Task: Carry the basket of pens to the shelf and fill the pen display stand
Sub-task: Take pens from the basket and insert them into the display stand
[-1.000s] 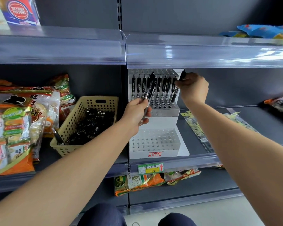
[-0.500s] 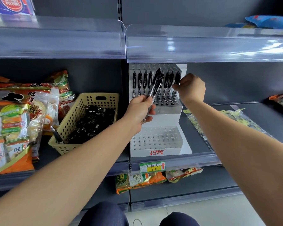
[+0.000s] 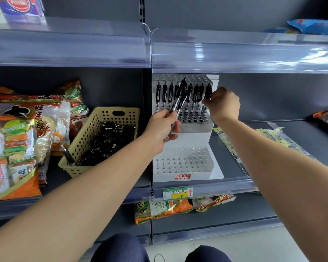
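- White plastic stand (image 3: pixel 186 168) sits on the shelf (image 3: pixel 233 183) at 12 o'clock, a row of black pens (image 3: pixel 164 95) upright in its top tier.
- I see my left hand (image 3: pixel 162 127) fisted around a few spare pens (image 3: pixel 178 103), tips toward 1 o'clock.
- My right hand (image 3: pixel 223 105) pinches the end pen (image 3: pixel 207 93) at 1 o'clock.
- Beige basket (image 3: pixel 91 133) of pens rests at 10 o'clock, beside snack bags (image 3: pixel 17 140).

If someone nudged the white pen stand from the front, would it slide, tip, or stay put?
The stand would probably slide rather than tip: its stepped base looks wide and sits flat on the shelf. It seems light, being thin plastic with most holes empty. The only pens stand in the upper tier, so a push up high could rock it backward.
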Available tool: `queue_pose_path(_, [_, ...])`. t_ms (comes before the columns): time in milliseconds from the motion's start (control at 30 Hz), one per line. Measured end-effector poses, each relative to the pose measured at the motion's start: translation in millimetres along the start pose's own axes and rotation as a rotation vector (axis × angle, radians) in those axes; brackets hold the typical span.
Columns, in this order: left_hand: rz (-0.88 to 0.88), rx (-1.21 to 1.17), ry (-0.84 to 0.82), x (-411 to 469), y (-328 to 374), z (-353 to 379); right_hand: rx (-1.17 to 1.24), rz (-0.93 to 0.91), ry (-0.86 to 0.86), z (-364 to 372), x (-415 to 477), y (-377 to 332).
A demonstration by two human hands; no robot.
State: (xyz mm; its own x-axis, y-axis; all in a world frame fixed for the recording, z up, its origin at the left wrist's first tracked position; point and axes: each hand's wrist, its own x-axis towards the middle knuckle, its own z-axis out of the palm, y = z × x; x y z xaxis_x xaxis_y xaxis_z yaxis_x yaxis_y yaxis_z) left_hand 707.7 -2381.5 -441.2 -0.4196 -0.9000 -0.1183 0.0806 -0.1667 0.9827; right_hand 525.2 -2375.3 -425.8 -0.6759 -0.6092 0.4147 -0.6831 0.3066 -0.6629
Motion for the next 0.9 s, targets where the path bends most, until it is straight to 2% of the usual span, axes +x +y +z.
queue_pose_path(200, [0.008,-0.004,0.002,-2.9,0.0,1.3,0.103,0.037,0.069,-8.4,-17.5,0.5])
queue_pose_path(267, [0.015,0.001,-0.008,-4.5,0.5,3.5,0.207,0.054,0.065,-10.1,-24.3,-6.3])
queue_pose_path(400, [0.023,0.001,-0.013,-8.4,2.3,9.0,0.672,0.111,-0.288,-15.4,-39.7,-29.1])
queue_pose_path(500, [0.026,-0.003,-0.018,-9.8,3.2,10.7,0.77,0.113,-0.4,-17.8,-42.7,-34.9])
queue_pose_path(700, [0.015,-0.042,0.024,-6.5,0.1,9.3,0.809,0.156,-0.396,-23.4,-38.5,-36.6])
queue_pose_path(900, [0.054,-0.032,0.135,-1.2,-2.0,4.5,0.833,0.14,-0.159,-36.7,-21.9,-39.7])
